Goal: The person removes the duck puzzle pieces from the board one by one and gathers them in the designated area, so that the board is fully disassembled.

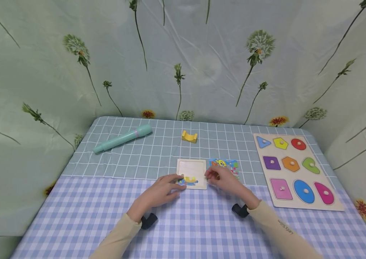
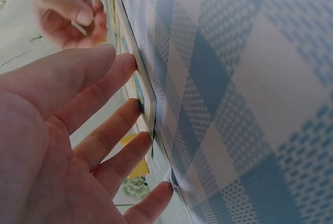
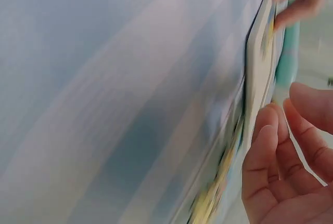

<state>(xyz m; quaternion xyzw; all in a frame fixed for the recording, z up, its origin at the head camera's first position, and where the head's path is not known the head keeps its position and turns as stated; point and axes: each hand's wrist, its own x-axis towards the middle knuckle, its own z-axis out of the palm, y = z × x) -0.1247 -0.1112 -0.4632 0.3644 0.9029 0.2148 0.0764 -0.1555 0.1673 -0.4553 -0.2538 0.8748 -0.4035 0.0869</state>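
Observation:
A small wooden puzzle tray lies in front of me, with joined jigsaw pieces along its near left part and bare wood above them. My left hand reaches over the tray's left side; in the left wrist view its spread fingers rest along the tray's edge and on the pieces. At the tray's right edge hovers my right hand, its fingers loosely bent with nothing seen between them. Loose colourful jigsaw pieces lie right of the tray, partly hidden under that hand.
A yellow block with a curved notch sits beyond the tray. A teal tapered tube lies at the back left. To the right is a large wooden board of knobbed coloured shapes. Flower-printed cloth hangs behind the table.

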